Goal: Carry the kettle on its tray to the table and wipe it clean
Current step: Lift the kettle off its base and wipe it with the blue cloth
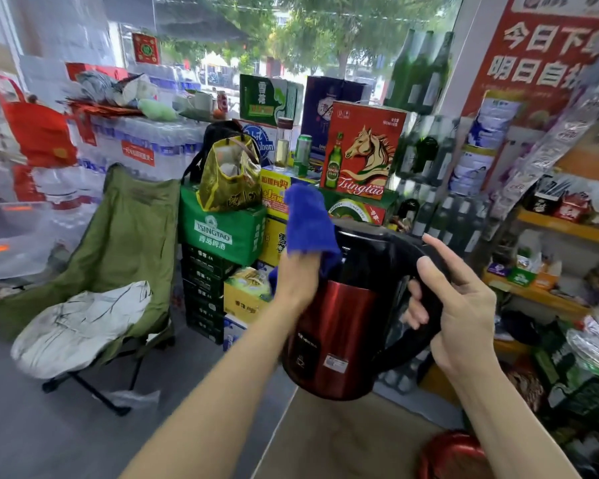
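Observation:
A red kettle (336, 337) with a black lid and black handle hangs in the air above the brown table (343, 440). My right hand (460, 312) grips the black handle, index finger stretched out. My left hand (296, 278) holds a blue cloth (308, 223) pressed against the kettle's upper left side near the lid. A red round object (453, 454), possibly the tray, shows at the table's lower right; I cannot tell for certain.
A green folding chair (118, 243) with a white cushion stands on the grey floor at the left. Stacked beer cartons (222, 236) and a yellow bag (229, 178) rise behind the kettle. Shelves of goods (550, 236) line the right side.

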